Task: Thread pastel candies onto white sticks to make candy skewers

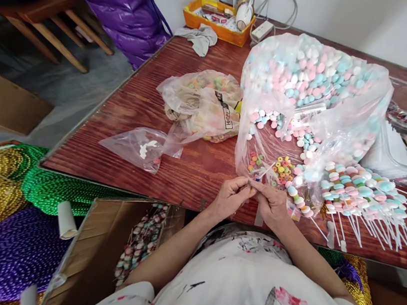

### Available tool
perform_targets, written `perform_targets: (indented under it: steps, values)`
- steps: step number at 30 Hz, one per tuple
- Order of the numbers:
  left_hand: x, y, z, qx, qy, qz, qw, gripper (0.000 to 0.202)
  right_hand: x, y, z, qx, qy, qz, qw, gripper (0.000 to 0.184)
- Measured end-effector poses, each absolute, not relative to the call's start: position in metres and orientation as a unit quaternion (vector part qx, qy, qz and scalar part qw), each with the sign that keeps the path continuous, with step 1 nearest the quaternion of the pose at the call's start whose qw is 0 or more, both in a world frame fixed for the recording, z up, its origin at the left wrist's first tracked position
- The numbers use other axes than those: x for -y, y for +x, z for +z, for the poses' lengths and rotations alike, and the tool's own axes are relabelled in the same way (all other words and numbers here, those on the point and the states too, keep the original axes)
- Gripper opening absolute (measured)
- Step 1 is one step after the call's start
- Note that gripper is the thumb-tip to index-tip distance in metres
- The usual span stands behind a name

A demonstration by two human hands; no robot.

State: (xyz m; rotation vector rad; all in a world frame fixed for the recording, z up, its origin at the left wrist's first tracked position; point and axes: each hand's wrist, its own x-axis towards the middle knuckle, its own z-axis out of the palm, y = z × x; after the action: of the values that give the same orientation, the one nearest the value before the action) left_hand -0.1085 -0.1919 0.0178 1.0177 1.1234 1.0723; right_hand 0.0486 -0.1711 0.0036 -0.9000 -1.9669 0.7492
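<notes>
My left hand (233,195) and my right hand (272,202) meet at the table's front edge. Thumbs and fingers of both are pinched together, and whatever lies between them is too small and covered to name. Just beyond the fingertips are small ring-shaped beads (283,170) in yellow, red, orange and green. Beside my right hand lies a skewer of pastel discs (299,200) on a white stick. Farther right, many similar skewers (366,193) are piled up, their white sticks pointing toward me. A big clear bag (319,83) of pink, blue and white discs stands behind the rings.
Left of my hands lie a bag of ring-shaped pieces (206,102) and a small clear bag (134,148). An orange tray (220,31) and a power strip (262,31) are at the back. Below the table stands a cardboard box (87,247) beside shiny bead strands (19,248).
</notes>
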Motion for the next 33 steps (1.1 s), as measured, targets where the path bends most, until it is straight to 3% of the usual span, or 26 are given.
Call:
perform_targets:
  steps: [6,17,25,28,31,33]
  values:
    - [0.191,-0.108,0.016,-0.498,0.403,0.46,0.615,0.026,0.17,0.048,0.0,0.763,-0.375,0.344,0.399,0.045]
    - [0.187,-0.108,-0.003,-0.492,0.647,0.447,0.373,0.026,0.167,0.053,0.008,0.785,-0.393,0.326,0.351,0.046]
    - [0.187,-0.11,-0.002,-0.486,0.64,0.447,0.392,0.026,0.172,0.057,0.005,0.79,-0.395,0.31,0.352,0.041]
    - [0.185,-0.113,-0.001,-0.49,0.593,0.459,0.444,0.028,0.18,0.058,0.002,0.741,-0.445,0.3,0.404,0.028]
    - [0.183,-0.113,0.003,-0.484,0.582,0.471,0.453,0.026,0.183,0.057,0.001,0.693,-0.477,0.342,0.419,0.004]
    - [0.181,-0.11,0.007,-0.474,0.609,0.48,0.418,0.023,0.18,0.056,0.002,0.657,-0.475,0.409,0.419,0.014]
